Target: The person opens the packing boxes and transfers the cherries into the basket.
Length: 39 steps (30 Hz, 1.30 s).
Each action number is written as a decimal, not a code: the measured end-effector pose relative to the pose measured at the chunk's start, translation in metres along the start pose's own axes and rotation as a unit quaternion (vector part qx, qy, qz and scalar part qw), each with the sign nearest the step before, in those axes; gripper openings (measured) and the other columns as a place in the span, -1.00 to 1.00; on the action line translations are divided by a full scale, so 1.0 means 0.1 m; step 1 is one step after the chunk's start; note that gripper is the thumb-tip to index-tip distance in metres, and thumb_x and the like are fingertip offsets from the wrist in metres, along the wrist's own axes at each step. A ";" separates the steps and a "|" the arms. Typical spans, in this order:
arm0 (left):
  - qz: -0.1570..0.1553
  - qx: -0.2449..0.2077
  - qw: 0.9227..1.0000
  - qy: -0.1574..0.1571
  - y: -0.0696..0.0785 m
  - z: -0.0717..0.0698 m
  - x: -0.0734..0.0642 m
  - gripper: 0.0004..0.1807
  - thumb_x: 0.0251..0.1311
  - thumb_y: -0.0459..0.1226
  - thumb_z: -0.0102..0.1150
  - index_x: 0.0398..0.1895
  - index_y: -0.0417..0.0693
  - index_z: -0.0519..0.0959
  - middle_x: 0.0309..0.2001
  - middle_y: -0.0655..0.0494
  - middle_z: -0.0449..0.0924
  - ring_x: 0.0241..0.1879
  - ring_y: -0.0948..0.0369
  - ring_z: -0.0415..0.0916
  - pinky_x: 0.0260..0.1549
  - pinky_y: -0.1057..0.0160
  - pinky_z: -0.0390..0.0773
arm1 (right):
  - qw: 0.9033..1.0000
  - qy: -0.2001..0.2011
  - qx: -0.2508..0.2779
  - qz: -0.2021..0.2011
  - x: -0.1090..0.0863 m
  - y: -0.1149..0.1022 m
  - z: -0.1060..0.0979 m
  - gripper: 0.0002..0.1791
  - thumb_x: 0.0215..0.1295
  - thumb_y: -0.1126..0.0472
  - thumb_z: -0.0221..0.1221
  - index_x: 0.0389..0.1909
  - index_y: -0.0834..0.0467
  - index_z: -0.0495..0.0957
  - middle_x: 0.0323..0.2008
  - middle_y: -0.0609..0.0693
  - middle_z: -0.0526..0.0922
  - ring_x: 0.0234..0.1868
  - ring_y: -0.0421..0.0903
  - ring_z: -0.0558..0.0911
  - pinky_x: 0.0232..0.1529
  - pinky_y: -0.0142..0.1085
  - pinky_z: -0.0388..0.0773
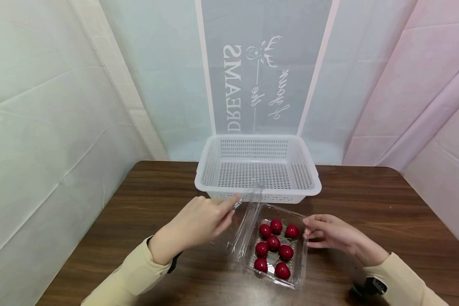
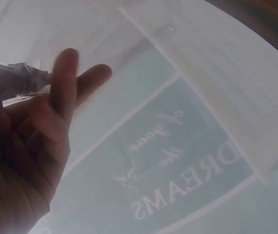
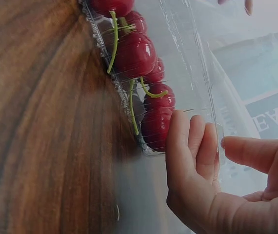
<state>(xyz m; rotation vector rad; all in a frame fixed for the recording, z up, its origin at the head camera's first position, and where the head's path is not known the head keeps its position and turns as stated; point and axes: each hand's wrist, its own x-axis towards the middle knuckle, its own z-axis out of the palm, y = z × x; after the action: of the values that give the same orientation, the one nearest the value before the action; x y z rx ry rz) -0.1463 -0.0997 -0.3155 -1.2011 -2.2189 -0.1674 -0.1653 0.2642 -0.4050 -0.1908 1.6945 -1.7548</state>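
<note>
A clear plastic clamshell box (image 1: pixel 301 272) stands on the table with its lid (image 1: pixel 248 229) raised on the left side. Several dark red cherries (image 1: pixel 273 242) lie in its base; in the right wrist view, some cherries (image 3: pixel 135 54) show green stems. My left hand (image 1: pixel 204 223) is at the raised lid, with the lid's edge between its index finger and thumb. Clear plastic (image 2: pixel 19 80) meets those fingers in the left wrist view. My right hand (image 1: pixel 334 236) pinches the box's right rim, thumb on one side and curled fingers on the other.
Behind the box, a white perforated plastic basket (image 1: pixel 258 195) stands at the back of the dark wooden table (image 1: pixel 160 191). The lid's upper end overlaps the basket's front rim in the head view. Pale fabric (image 1: pixel 61 106) hangs around the table, printed with mirrored lettering at the back.
</note>
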 end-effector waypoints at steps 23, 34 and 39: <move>-0.040 -0.009 0.998 0.053 -0.13 0.10 -0.41 -0.66 0.01 -0.29 0.11 -0.10 -0.19 0.59 -0.66 0.27 0.52 -0.79 0.47 0.11 -0.82 0.47 0.16 | 1.000 0.020 -0.014 -0.018 0.12 -0.03 -0.01 -0.74 0.46 0.13 -0.08 -0.10 0.26 0.39 -0.36 -0.05 0.50 -0.23 -0.18 0.60 -0.01 -0.09 0.56; -0.087 0.016 0.994 0.070 -0.15 0.14 -0.66 -0.76 -0.06 -0.27 0.12 -0.29 -0.16 0.63 -0.73 0.34 0.43 -0.79 0.49 0.19 -0.83 0.48 0.16 | 0.999 0.035 -0.023 -0.016 0.19 -0.03 0.01 -0.62 0.47 0.10 -0.09 -0.02 0.38 0.34 -0.38 -0.06 0.52 -0.24 -0.17 0.60 -0.01 -0.05 0.56; -0.100 0.023 0.993 0.064 -0.14 0.15 -0.72 -0.83 -0.05 -0.26 0.11 -0.38 -0.10 0.61 -0.75 0.39 0.31 -0.76 0.54 0.01 -0.80 0.55 0.01 | 0.999 0.045 -0.023 -0.016 0.23 -0.03 0.03 -0.64 0.45 0.10 -0.06 -0.04 0.36 0.35 -0.40 -0.06 0.51 -0.27 -0.18 0.60 -0.01 -0.02 0.55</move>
<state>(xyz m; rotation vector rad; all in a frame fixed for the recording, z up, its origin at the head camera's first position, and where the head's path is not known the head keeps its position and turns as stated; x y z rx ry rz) -0.1352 -0.1540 -0.3659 -0.9174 -2.2152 -0.2642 -0.1823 0.2487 -0.4095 -0.1611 1.8065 -1.7723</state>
